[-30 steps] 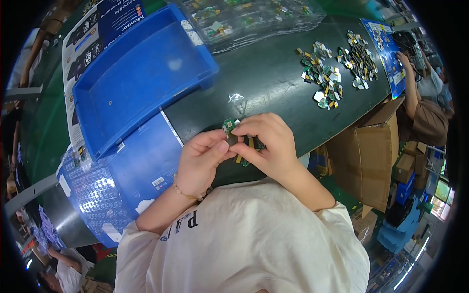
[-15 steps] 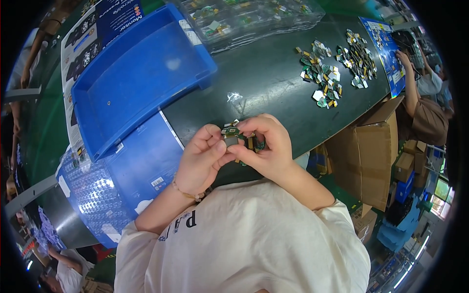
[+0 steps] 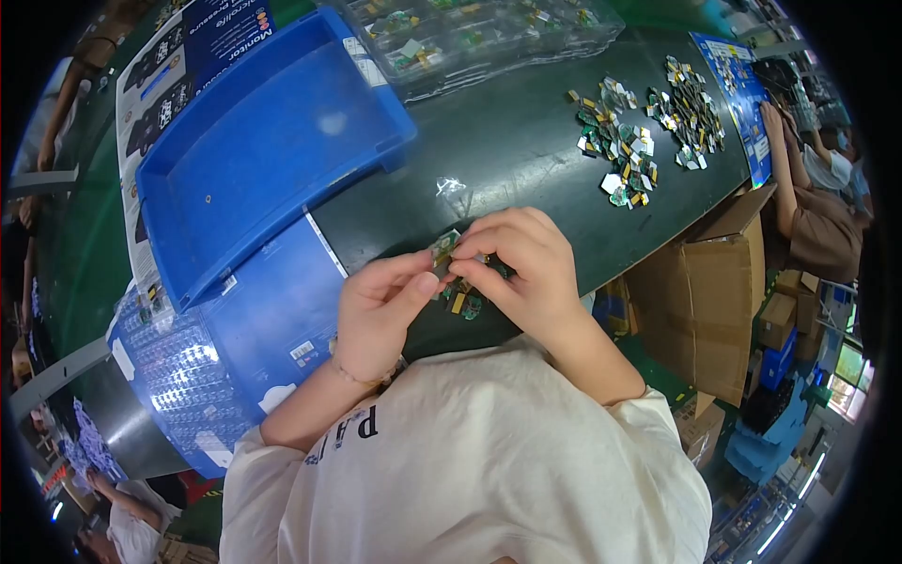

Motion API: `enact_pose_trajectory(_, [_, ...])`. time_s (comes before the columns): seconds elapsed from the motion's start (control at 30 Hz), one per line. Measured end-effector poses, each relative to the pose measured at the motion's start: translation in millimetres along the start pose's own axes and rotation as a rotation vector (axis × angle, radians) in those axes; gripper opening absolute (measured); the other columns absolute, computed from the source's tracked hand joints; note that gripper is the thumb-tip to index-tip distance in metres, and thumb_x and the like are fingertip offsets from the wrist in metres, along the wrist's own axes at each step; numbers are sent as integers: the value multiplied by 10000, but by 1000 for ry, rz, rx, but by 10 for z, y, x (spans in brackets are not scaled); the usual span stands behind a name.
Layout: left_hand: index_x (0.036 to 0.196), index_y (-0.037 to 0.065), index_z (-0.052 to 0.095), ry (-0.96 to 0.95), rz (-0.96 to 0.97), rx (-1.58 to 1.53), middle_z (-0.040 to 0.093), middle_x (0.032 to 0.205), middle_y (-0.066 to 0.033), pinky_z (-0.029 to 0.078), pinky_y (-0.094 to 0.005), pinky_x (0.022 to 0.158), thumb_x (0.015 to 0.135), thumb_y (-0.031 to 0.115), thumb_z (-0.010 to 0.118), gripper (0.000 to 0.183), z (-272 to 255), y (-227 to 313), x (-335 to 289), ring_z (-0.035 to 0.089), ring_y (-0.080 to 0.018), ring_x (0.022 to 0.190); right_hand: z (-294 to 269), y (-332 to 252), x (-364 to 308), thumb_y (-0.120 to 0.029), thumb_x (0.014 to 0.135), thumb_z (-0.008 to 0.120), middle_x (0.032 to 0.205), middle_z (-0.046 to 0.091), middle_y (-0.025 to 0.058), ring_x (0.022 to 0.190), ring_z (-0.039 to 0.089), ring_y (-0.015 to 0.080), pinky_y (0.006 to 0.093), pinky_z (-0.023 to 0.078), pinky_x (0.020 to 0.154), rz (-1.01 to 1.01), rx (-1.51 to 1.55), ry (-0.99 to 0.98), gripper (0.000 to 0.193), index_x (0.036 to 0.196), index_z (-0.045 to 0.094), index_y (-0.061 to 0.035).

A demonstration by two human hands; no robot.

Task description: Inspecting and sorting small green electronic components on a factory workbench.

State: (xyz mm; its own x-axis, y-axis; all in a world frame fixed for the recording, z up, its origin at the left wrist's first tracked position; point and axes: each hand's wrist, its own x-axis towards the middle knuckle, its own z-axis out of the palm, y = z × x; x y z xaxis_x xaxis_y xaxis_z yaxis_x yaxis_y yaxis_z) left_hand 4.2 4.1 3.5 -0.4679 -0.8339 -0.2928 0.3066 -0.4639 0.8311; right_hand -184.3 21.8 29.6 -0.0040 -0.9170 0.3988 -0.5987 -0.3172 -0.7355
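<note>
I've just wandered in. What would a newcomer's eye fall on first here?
Probably the large blue tray, bright against the dark table, at the picture's upper left. Next come the glinting left heap and right heap of small parts, side by side at the upper right. Then, near the middle, there's a small green piece held between the person's left grip and right grip.

The left hand (image 3: 381, 305) and right hand (image 3: 526, 268) are pinching a small board (image 3: 445, 246) between their fingertips. Loose parts (image 3: 465, 304) are lying just below it on the table (image 3: 498, 141). A blue bin (image 3: 254, 169) is standing to the left, clear trays (image 3: 498, 38) are resting beyond the hands, and a near pile (image 3: 620, 141) and far pile (image 3: 691, 113) are lying to the right.
</note>
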Motion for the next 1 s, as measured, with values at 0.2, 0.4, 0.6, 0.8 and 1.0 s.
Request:
enact_pose_trajectory(0.2, [1089, -13, 639, -3, 166, 147, 655, 1055, -90, 501, -245, 828, 874, -13, 621, 216, 31, -9, -21, 623, -122, 923, 15, 60, 20, -79, 682, 737, 837, 631, 31, 747, 582, 232, 330, 453, 675, -78, -53, -26, 163, 803, 630, -97])
enact_pose_trajectory(0.4, [1085, -17, 601, 10, 79, 174, 652, 1056, -134, 523, -312, 862, 900, 3, 576, 187, 5, -24, -1, 647, -209, 948, 59, 70, 35, -26, 696, 695, 851, 598, 69, 766, 567, 267, 355, 455, 691, -71, -17, -90, 172, 804, 571, -76])
enact_pose_trajectory(0.6, [1177, 10, 564, 26, -61, -212, 643, 1091, -135, 516, -276, 848, 938, 62, 539, 246, 33, 45, 68, 639, -203, 986, 72, 11, 37, 3, 696, 664, 849, 566, 97, 777, 556, 298, 382, 455, 713, -106, -3, -48, 188, 813, 534, -66])
enact_pose_trajectory(0.8, [1169, 32, 547, 131, 179, -334, 631, 1089, -163, 516, -336, 835, 975, 96, 445, 228, -14, 6, 75, 621, -244, 1007, 2, 315, 320, -15, 746, 629, 867, 552, 103, 838, 530, 322, 397, 427, 784, -6, -154, -111, 131, 824, 532, -55])
enact_pose_trajectory(1.0, [1095, 15, 540, -1, 231, -170, 614, 947, -96, 454, -258, 705, 981, 108, 443, 176, -41, 8, 16, 555, -140, 782, 51, 479, 482, -74, 739, 668, 884, 539, 93, 866, 526, 318, 407, 441, 757, -15, -381, -248, 136, 826, 565, -89])
